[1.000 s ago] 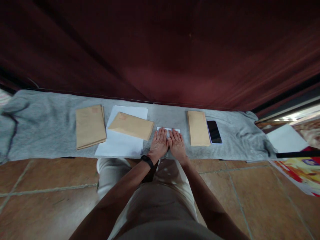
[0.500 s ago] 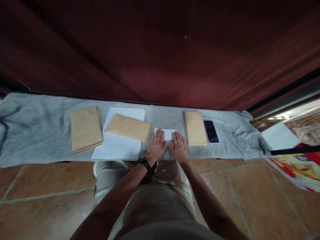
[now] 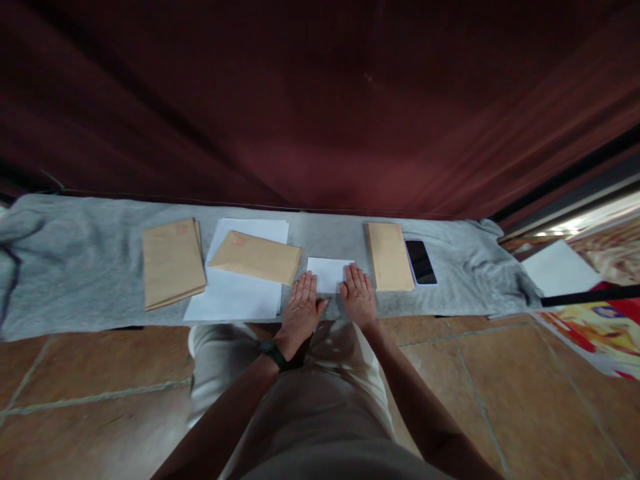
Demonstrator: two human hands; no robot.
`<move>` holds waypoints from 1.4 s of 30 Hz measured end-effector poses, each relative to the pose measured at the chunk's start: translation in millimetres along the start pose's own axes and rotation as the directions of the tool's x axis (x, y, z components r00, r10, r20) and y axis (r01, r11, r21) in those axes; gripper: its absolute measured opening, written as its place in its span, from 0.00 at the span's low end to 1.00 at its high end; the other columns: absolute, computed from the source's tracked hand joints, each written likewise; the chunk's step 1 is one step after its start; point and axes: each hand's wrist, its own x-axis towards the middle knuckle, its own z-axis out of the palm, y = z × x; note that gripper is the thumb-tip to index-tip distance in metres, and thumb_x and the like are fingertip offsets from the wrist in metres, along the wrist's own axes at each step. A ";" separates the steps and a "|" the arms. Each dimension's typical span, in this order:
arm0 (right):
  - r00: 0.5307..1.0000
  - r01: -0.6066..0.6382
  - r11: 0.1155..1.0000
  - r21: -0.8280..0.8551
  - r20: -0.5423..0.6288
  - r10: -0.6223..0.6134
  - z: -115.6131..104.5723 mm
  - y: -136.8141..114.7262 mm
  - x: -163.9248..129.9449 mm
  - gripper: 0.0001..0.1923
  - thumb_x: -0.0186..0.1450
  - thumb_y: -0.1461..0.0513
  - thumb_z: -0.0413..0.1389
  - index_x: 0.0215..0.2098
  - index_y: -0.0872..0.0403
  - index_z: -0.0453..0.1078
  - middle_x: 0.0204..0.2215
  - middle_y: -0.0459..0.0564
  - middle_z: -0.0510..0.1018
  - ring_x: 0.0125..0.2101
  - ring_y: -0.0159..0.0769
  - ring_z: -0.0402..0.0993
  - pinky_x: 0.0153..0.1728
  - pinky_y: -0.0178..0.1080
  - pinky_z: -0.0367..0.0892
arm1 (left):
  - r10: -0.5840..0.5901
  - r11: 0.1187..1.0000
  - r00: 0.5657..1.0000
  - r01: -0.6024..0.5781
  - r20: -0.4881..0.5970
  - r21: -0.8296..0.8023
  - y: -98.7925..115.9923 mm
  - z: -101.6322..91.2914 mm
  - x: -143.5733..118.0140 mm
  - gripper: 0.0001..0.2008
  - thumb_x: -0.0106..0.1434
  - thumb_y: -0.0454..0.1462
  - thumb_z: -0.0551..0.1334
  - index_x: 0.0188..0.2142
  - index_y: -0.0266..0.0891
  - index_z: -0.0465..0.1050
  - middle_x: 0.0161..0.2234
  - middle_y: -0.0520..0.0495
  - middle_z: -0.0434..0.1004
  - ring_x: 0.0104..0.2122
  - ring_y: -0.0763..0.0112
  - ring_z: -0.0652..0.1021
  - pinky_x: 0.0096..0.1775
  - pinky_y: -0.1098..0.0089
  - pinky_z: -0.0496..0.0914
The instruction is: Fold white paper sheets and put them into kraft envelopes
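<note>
A small folded white sheet of paper [image 3: 329,273] lies flat on the grey cloth [image 3: 75,267] that runs as a long strip across the tiled floor [image 3: 525,400], close to the cloth's near edge and roughly at its middle. The left hand [image 3: 300,310] lies palm down with its fingers straight and together, its fingertips at the sheet's near left corner and the thumb stretched toward the sheet's near edge; it grips nothing. The right hand [image 3: 359,295] also lies flat and unclenched, fingers extended, its fingertips on the sheet's right edge. A black band [image 3: 273,352] circles the left wrist.

Just left of the sheet, a tan envelope [image 3: 256,257] lies tilted on top of a stack of larger white paper [image 3: 235,297], its right corner close to the folded sheet. Farther left sits a pile of tan envelopes [image 3: 173,262], apart from the white stack. To the right of the folded sheet lies another tan envelope stack [image 3: 389,255], set lengthwise, and a dark-screened phone [image 3: 420,261] rests just beside its right edge.

A dark red curtain [image 3: 320,100] hangs behind the cloth. At the far right, off the cloth, lie a white sheet [image 3: 557,268] and a brightly printed page [image 3: 600,330]. The person's light trousers [image 3: 320,400] fill the lower middle.
</note>
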 end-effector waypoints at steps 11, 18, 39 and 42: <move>1.000 -0.023 0.998 0.064 0.011 0.023 -2.8 -0.9 0.0 0.28 0.76 0.58 0.43 0.71 0.60 0.54 0.69 0.61 0.60 0.69 0.48 0.55 0.67 0.53 0.52 | 0.137 0.990 0.989 -0.138 -0.049 -0.024 -25.2 -27.2 -28.2 0.28 0.73 0.41 0.50 0.69 0.31 0.56 0.68 0.34 0.61 0.69 0.55 0.60 0.67 0.51 0.58; 0.994 -0.098 0.944 0.315 -0.012 0.107 -13.7 -20.9 24.2 0.24 0.74 0.59 0.47 0.64 0.61 0.65 0.66 0.63 0.66 0.67 0.47 0.57 0.66 0.52 0.57 | -0.044 0.999 0.979 0.047 -0.201 0.008 -81.5 -46.6 -5.1 0.35 0.71 0.47 0.54 0.71 0.29 0.52 0.71 0.28 0.50 0.72 0.47 0.50 0.67 0.46 0.53; 0.821 -0.561 0.629 0.538 0.459 0.340 9.2 -127.0 98.4 0.08 0.65 0.64 0.54 0.37 0.50 0.75 0.37 0.50 0.83 0.42 0.40 0.80 0.46 0.38 0.71 | -0.128 0.992 0.965 0.122 -0.230 -0.043 -92.0 -18.9 -13.8 0.34 0.72 0.48 0.50 0.68 0.24 0.55 0.69 0.23 0.56 0.70 0.44 0.56 0.66 0.43 0.55; 0.824 -0.566 0.521 0.639 0.447 0.348 14.2 -127.6 95.2 0.07 0.63 0.64 0.54 0.37 0.51 0.74 0.33 0.47 0.82 0.35 0.36 0.79 0.40 0.35 0.73 | -0.123 0.992 0.964 0.112 -0.235 -0.059 -92.7 -19.0 -14.6 0.35 0.73 0.48 0.50 0.69 0.26 0.53 0.69 0.24 0.54 0.70 0.45 0.55 0.66 0.42 0.55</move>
